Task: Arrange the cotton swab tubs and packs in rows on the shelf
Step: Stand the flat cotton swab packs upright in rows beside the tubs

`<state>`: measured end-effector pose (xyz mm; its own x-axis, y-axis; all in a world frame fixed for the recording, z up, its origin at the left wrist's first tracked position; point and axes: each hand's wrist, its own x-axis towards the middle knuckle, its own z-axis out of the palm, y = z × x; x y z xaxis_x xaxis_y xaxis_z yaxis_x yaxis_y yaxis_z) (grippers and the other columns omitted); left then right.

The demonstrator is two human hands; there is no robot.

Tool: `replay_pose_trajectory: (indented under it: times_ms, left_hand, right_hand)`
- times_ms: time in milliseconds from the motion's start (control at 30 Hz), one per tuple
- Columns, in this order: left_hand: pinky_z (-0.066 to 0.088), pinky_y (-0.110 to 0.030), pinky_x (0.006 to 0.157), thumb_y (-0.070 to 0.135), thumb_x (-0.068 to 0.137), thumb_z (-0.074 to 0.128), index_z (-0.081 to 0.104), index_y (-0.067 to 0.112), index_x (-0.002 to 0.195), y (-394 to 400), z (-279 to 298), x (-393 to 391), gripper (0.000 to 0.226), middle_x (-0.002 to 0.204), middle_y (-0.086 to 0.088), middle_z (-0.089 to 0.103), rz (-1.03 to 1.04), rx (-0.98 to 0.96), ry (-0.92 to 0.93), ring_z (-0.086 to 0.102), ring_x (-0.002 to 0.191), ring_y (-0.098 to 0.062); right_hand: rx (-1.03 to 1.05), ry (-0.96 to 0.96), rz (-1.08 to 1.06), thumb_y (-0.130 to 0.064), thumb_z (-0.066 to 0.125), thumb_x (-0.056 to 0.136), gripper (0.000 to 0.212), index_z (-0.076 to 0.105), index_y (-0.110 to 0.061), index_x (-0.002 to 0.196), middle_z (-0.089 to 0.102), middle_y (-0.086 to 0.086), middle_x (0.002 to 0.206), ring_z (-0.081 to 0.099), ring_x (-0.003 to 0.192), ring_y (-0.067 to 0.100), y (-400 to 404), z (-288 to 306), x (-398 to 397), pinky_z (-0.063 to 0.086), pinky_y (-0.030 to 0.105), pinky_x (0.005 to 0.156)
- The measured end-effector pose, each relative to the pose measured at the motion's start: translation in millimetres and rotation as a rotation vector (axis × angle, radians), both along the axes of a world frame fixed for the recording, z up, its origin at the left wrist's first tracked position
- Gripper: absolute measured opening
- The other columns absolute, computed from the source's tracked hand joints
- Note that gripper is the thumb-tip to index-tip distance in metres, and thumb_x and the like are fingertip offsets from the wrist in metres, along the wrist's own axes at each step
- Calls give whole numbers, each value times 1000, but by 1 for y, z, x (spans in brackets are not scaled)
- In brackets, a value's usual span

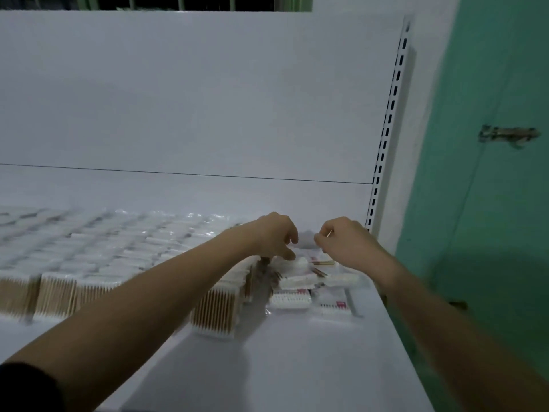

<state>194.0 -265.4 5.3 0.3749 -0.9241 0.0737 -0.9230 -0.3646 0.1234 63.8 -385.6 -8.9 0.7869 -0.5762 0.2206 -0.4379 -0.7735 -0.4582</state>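
Loose swab packs (300,281) lie jumbled on the shelf (297,367), just right of the tidy rows of tubs (214,307). Step in hand, seemingly: sorting this pile; next, squaring 1 pack into line. Left hand (274,236) hovers, fingers curled, empty; right hand (346,240) pinches a thin stick.

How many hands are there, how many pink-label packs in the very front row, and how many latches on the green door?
Hands: 2, the left hand and the right hand, which pinches a thin stick
Pink-label packs in the front row: 2
Latches: 1
Total: 5
The packs piled behind the front row are too jumbled to count.
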Motion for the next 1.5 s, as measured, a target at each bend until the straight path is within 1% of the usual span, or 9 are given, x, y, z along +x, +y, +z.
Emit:
replay_pose_trajectory:
  times_ms: [400, 567, 667, 733, 833, 1033, 1133, 1233, 1500]
  left_hand:
    - [46, -23, 79, 28, 89, 65, 69, 19, 114, -15, -8, -12, 27, 109, 4, 68, 13, 130, -187, 60, 96, -13]
    - [54, -34, 83, 20, 84, 68, 76, 15, 98, -12, 19, 0, 17, 91, 2, 75, 82, -121, -119, 69, 84, -16]
    - [54, -37, 85, 15, 84, 68, 77, 14, 97, -10, 35, 8, 16, 89, 0, 75, 127, -273, 43, 70, 84, -17]
    - [55, -35, 83, 16, 87, 65, 76, 16, 100, -11, 41, 12, 17, 90, 2, 75, 123, -305, 121, 69, 85, -18]
    - [48, -14, 71, 27, 93, 60, 73, 21, 108, -14, 47, 20, 21, 93, 12, 72, 106, -282, 193, 64, 80, 0]
    - [42, -13, 68, 26, 79, 77, 70, 24, 111, -20, 53, 46, 32, 95, 15, 67, 116, -264, 86, 61, 87, -7]
    - [44, -20, 77, 19, 81, 75, 69, 19, 115, -20, 51, 57, 35, 105, 6, 69, 120, -308, 38, 59, 95, -12]
    - [45, -25, 85, 17, 80, 76, 68, 17, 116, -23, 48, 62, 37, 108, 3, 68, 119, -327, 23, 59, 100, -14]
    - [44, -29, 83, 22, 80, 75, 68, 20, 110, -44, 22, 60, 31, 108, 3, 67, 73, -246, -120, 57, 102, -18]
  right_hand:
    - [122, 29, 263, -20, 50, 98, 20, 69, -14, 99, 71, 5, 94, 68, 82, 23, -56, -14, 25, 57, 39, 79]
    - [203, -87, 492, -5, 53, 97, 44, 52, -26, 136, 51, -12, 130, 57, 103, 10, -72, -21, 28, 47, 16, 75]
    - [286, -167, 601, -16, 67, 92, 49, 51, -30, 137, 53, -18, 131, 57, 109, 8, -69, -21, 31, 51, 22, 88]
    - [372, -261, 595, -14, 66, 93, 36, 60, -25, 126, 62, -10, 120, 62, 103, 11, -65, -20, 36, 55, 26, 86]
    - [561, -355, 532, -5, 62, 94, 19, 65, -17, 108, 69, 4, 106, 67, 97, 21, -62, -15, 42, 59, 29, 79]
    - [966, -296, 480, -9, 64, 94, 25, 58, -3, 117, 69, 15, 110, 72, 96, 26, -64, -22, 57, 59, 32, 84]
    - [469, -80, 379, -22, 60, 97, 19, 60, -12, 114, 67, 6, 109, 67, 96, 19, -62, -35, 65, 55, 30, 84]
    - [85, 107, 428, -39, 51, 99, 40, 54, -23, 136, 58, -2, 135, 57, 118, 19, -46, -50, 68, 46, 36, 101]
    - [11, 284, 490, -46, 33, 103, 43, 45, -37, 144, 43, -14, 150, 44, 134, 17, -28, -55, 51, 32, 40, 114]
